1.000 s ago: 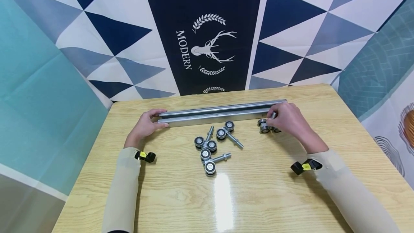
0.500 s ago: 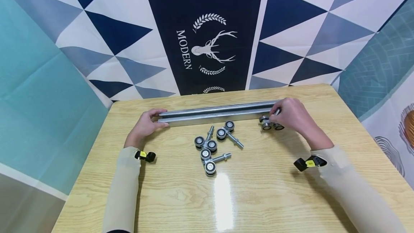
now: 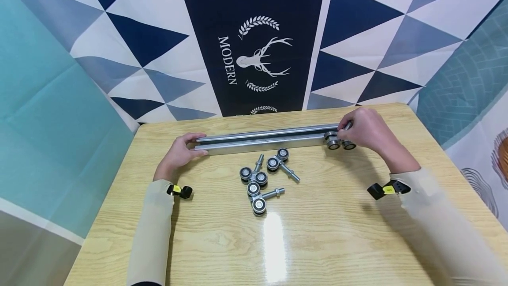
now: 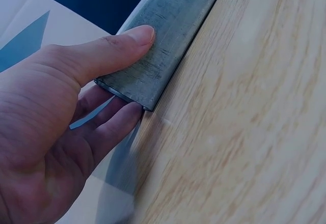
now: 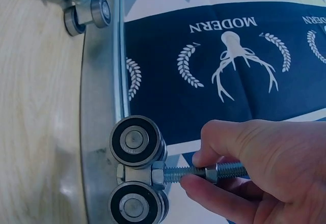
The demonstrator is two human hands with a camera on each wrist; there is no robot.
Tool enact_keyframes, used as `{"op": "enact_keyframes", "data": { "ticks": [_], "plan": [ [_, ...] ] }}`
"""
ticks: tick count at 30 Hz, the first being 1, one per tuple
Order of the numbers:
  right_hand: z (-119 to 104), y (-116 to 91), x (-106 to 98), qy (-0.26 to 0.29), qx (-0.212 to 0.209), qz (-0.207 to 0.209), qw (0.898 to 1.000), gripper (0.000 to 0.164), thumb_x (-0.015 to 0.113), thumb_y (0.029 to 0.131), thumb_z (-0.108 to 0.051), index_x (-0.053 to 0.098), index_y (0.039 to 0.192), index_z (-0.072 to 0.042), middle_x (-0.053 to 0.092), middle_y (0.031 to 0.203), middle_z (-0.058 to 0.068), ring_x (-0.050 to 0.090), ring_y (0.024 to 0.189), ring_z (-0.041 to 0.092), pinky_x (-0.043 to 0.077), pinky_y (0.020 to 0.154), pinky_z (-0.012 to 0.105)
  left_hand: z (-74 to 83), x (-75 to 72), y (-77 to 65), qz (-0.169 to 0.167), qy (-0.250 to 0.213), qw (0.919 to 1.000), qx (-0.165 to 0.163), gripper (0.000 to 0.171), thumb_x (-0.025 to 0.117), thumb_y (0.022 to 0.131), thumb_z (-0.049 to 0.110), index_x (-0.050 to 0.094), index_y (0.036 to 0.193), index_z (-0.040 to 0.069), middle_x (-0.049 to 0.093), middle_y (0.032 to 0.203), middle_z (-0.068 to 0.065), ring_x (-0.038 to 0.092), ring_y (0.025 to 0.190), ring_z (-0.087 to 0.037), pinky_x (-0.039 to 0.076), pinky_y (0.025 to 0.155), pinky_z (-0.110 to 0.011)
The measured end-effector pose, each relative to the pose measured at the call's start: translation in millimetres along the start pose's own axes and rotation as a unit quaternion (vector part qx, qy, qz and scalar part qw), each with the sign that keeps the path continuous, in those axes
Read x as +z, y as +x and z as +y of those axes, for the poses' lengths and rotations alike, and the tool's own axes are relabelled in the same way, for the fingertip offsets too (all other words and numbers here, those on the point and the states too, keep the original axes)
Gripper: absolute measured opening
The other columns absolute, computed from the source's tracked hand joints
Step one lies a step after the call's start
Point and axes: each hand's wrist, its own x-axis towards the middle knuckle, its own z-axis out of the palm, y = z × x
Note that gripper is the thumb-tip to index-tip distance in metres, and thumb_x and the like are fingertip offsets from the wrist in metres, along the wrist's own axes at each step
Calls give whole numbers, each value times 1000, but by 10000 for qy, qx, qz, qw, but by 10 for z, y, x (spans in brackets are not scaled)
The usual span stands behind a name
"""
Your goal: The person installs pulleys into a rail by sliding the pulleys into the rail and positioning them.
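Observation:
A grey metal channel rail [image 3: 258, 145] lies across the back of the table, its open slot facing up. My left hand [image 3: 178, 152] grips its left end; in the left wrist view the thumb [image 4: 125, 43] presses one wall and the fingers curl round the end. At the rail's right end my right hand [image 3: 368, 129] pinches the threaded bolt [image 5: 178, 174] of a roller trolley [image 3: 333, 141]. Its wheels [image 5: 135, 140] hang in front of the rail and overlap it in the head view. That end of the rail is partly hidden behind hand and trolley.
Three more roller trolleys lie mid-table: one trolley [image 3: 278, 159] near the rail, another trolley [image 3: 254, 175] left of it, a third trolley [image 3: 258, 198] closest to me. The wooden table [image 3: 325, 233] meets a patterned cloth backdrop [image 3: 278, 34] behind the rail.
My right hand has moved back and to the right, raising the pinched trolley from in front of the rail to its right end. My left hand and the rail stay in place.

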Motion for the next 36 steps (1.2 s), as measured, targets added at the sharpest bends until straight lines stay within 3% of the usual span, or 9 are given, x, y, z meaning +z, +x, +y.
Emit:
{"op": "enact_keyframes", "data": {
  "ticks": [11, 22, 36],
  "plan": [
    [132, 75, -154, -151, 34, -53, 9999, 3, 74, 74, -7, 76, 75, -5, 73, 67, 9, 56, 50, 18, 43, 51, 34, 154, 30, -37, -96, 26, 9999, -134, 62, 80, 85, 11, 54, 141, 2, 54, 143, -24, 53, 126, -41, 43, 107, -57],
    [315, 141, -263, -204, 254, -33, 9995, 4, 74, 76, -6, 75, 76, -2, 73, 70, 13, 55, 51, 21, 42, 47, 34, 7, -5, 7, -55, 83, 9999, -48, 64, 85, 80, 26, 60, 137, 12, 59, 139, -15, 57, 123, -34, 47, 104, -52],
    [521, 273, -350, -369, 452, -175, 9981, 6, 73, 79, -9, 75, 75, -4, 70, 65, 8, 56, 56, 24, 41, 51, 35, 23, 3, 2, -26, 150, 9999, -20, 66, 85, 79, 29, 60, 137, 13, 59, 139, -14, 57, 121, -32, 48, 103, -51]
  ]
}}
